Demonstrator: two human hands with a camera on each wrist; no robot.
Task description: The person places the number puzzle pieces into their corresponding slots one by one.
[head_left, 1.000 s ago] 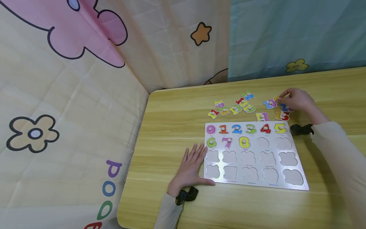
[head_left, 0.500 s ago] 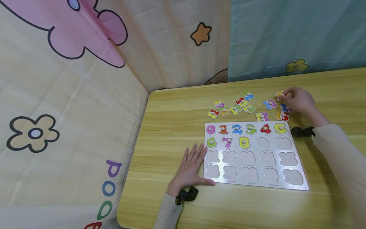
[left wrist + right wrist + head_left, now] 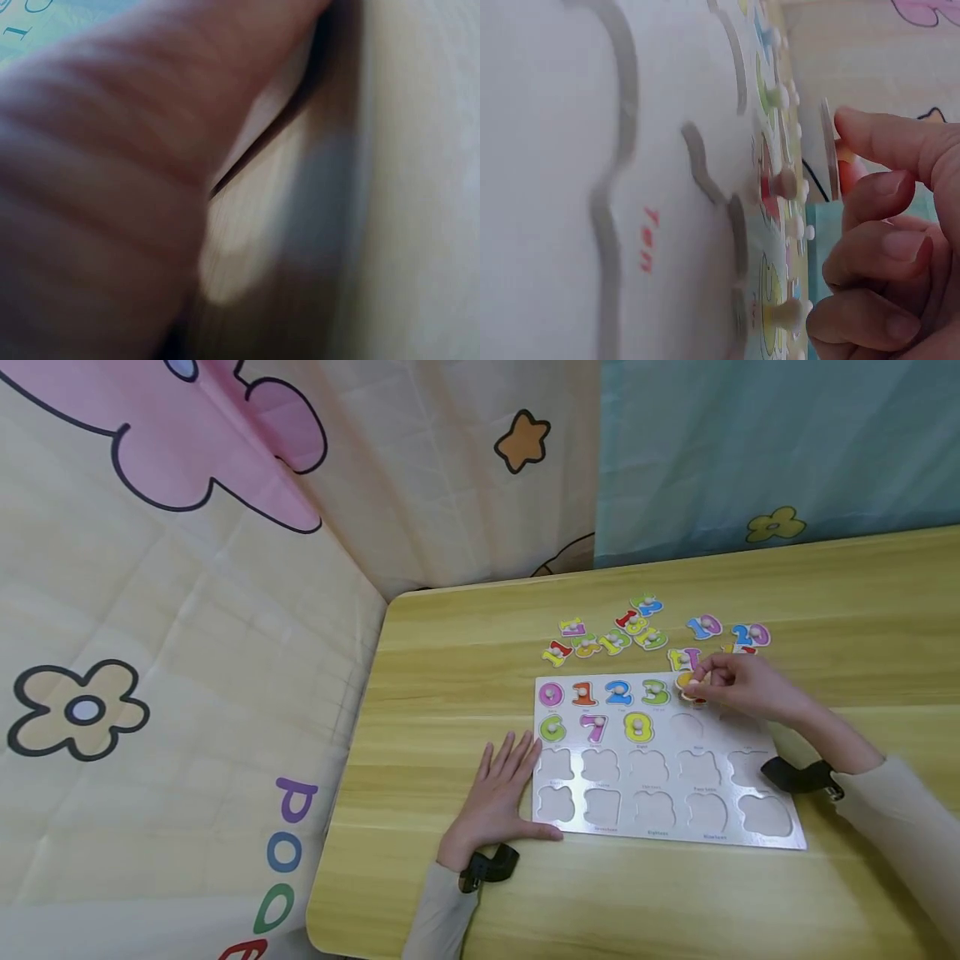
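My right hand (image 3: 746, 687) pinches a yellow-orange number puzzle piece (image 3: 684, 682) over the top row of the white number board (image 3: 667, 818). In the right wrist view, thumb and forefinger grip that puzzle piece (image 3: 830, 150) edge-on, raised above the board; its numeral cannot be read. My left hand (image 3: 491, 797) lies with spread, straight fingers at the board's left edge, thumb at the lower left corner. Knobbed pieces 0 (image 3: 551, 694) to 3 sit in the top row, with 6, 7 and 8 (image 3: 638, 727) below. Right fingers hide 4 and 5 in the head view.
Loose number pieces lie beyond the board: a group with a green-and-yellow 13 (image 3: 615, 642) at left, a 10 (image 3: 705, 627) and a 20 (image 3: 751, 634) at right. Printed curtains stand along the table's (image 3: 435, 677) back and left.
My right hand has lifted the yellow-orange puzzle piece from the back right and brought it left and nearer, over the board's top row. My left hand stays at the board's edge.
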